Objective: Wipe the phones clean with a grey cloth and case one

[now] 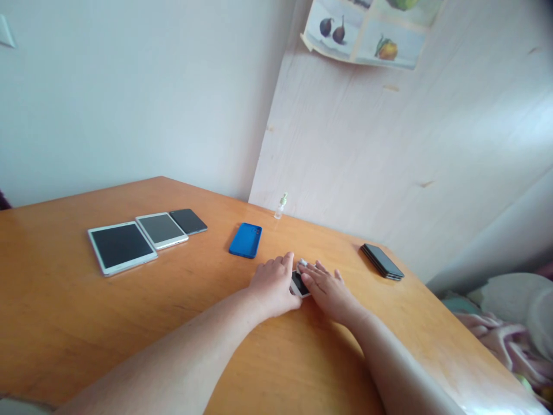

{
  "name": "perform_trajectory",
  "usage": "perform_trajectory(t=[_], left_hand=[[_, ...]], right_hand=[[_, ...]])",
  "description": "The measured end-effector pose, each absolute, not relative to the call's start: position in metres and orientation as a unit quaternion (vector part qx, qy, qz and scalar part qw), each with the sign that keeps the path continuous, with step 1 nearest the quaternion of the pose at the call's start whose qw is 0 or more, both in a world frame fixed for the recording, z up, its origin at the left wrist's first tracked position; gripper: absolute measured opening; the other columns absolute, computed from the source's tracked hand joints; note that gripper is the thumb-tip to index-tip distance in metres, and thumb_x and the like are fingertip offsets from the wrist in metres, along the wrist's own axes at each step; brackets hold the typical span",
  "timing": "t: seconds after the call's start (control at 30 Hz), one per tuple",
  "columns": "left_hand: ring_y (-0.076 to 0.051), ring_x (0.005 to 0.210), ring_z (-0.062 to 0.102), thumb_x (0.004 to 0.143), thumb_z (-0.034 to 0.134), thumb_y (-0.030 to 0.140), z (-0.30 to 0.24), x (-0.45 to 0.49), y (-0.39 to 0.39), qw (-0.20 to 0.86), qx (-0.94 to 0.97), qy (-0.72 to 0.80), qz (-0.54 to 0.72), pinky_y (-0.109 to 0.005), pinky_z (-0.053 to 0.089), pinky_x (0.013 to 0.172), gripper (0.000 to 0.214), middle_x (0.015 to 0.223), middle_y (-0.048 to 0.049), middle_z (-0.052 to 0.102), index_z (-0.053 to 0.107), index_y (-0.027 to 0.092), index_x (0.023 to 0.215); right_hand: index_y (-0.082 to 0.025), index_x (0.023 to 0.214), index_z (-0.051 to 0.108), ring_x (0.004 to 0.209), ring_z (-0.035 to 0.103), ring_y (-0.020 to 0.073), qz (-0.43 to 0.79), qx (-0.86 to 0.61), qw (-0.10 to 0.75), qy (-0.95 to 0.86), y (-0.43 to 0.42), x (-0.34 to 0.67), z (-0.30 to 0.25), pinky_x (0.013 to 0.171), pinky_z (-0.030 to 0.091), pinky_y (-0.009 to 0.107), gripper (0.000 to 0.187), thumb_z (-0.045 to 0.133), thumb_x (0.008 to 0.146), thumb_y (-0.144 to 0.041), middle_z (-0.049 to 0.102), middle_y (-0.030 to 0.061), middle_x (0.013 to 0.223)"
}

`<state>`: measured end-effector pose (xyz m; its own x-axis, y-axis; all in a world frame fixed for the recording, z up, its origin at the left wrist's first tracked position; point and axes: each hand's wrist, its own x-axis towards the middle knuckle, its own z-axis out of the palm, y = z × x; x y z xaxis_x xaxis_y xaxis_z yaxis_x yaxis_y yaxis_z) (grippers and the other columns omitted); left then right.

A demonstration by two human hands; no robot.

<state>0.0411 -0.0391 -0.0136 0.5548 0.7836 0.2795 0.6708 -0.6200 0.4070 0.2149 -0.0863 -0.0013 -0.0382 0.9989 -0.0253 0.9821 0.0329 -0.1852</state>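
Observation:
A white-edged phone with a dark screen lies on the wooden table between my two hands. My left hand grips it along its left side, with the thumb at the near edge. Over the right part of the screen is my right hand, its fingers bent down on a small crumpled white wipe, perhaps tissue or cloth. My fingers cover part of the phone and most of the wipe. Just beyond my left hand lies a blue phone case.
Two white tablets and a black tablet lie in a row at left. A small clear pump bottle stands by the wall. Stacked dark phones rest near the table's right edge.

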Motion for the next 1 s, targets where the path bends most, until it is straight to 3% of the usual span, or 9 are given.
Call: perform_trajectory(t=[0.17, 0.37, 0.47, 0.6, 0.73, 0.83, 1.0], left_hand=[[-0.034, 0.108, 0.058, 0.063, 0.067, 0.041, -0.016, 0.042, -0.037, 0.118, 0.878, 0.411, 0.215, -0.042, 0.046, 0.089, 0.084, 0.117, -0.0167, 0.061, 0.037, 0.012, 0.136], [-0.031, 0.105, 0.06, 0.069, 0.063, 0.04, -0.019, 0.04, -0.035, 0.12, 0.879, 0.399, 0.232, -0.039, 0.046, 0.086, 0.07, 0.114, -0.015, 0.062, 0.041, 0.015, 0.131], [-0.032, 0.105, 0.059, 0.068, 0.066, 0.043, -0.018, 0.04, -0.034, 0.121, 0.882, 0.397, 0.224, -0.039, 0.045, 0.086, 0.073, 0.114, -0.0152, 0.062, 0.041, 0.015, 0.13], [-0.031, 0.104, 0.06, 0.064, 0.069, 0.042, -0.015, 0.04, -0.034, 0.116, 0.884, 0.4, 0.212, -0.037, 0.045, 0.084, 0.068, 0.111, -0.0139, 0.062, 0.045, 0.018, 0.124], [-0.031, 0.104, 0.06, 0.064, 0.07, 0.048, -0.014, 0.039, -0.036, 0.116, 0.884, 0.402, 0.209, -0.039, 0.046, 0.085, 0.066, 0.111, -0.0134, 0.062, 0.049, 0.018, 0.119], [-0.031, 0.108, 0.058, 0.065, 0.07, 0.051, -0.014, 0.038, -0.036, 0.118, 0.885, 0.396, 0.213, -0.039, 0.045, 0.09, 0.068, 0.114, -0.0137, 0.061, 0.049, 0.018, 0.12], [-0.031, 0.105, 0.059, 0.063, 0.071, 0.048, -0.013, 0.038, -0.034, 0.112, 0.887, 0.402, 0.197, -0.039, 0.047, 0.086, 0.066, 0.111, -0.0115, 0.062, 0.05, 0.02, 0.118]], right_hand=[[-0.029, 0.148, 0.037, 0.146, 0.015, 0.0361, 0.035, -0.777, 0.024, -0.629, -0.083, 0.229, -0.006, 0.106, 0.011, 0.073, 0.052, 0.024, 0.1, -0.047, 0.03, 0.0027, 0.157], [-0.034, 0.149, 0.034, 0.146, 0.021, 0.027, 0.099, -0.627, 0.03, -0.772, -0.105, 0.199, 0.01, 0.113, 0.012, 0.062, 0.051, 0.02, 0.101, -0.044, 0.031, 0.0028, 0.156], [-0.033, 0.147, 0.036, 0.145, 0.021, 0.0312, 0.094, -0.677, 0.007, -0.73, -0.104, 0.211, 0.014, 0.11, 0.013, 0.067, 0.051, 0.024, 0.1, -0.047, 0.031, 0.0039, 0.156], [-0.024, 0.145, 0.04, 0.143, 0.025, 0.0358, 0.043, -0.747, -0.027, -0.663, -0.103, 0.224, 0.017, 0.105, 0.016, 0.072, 0.051, 0.029, 0.099, -0.041, 0.035, 0.0102, 0.154], [-0.02, 0.143, 0.043, 0.14, 0.034, 0.0292, 0.052, -0.666, -0.016, -0.744, -0.118, 0.206, 0.025, 0.11, 0.023, 0.062, 0.05, 0.027, 0.099, -0.035, 0.042, 0.013, 0.15], [-0.024, 0.144, 0.043, 0.141, 0.033, 0.0259, 0.082, -0.61, -0.018, -0.788, -0.126, 0.202, 0.031, 0.113, 0.023, 0.055, 0.05, 0.026, 0.099, -0.038, 0.042, 0.0098, 0.15], [-0.021, 0.137, 0.051, 0.136, 0.039, 0.0342, 0.028, -0.71, -0.056, -0.701, -0.118, 0.223, 0.031, 0.105, 0.026, 0.067, 0.047, 0.027, 0.097, -0.032, 0.05, 0.0129, 0.144]])
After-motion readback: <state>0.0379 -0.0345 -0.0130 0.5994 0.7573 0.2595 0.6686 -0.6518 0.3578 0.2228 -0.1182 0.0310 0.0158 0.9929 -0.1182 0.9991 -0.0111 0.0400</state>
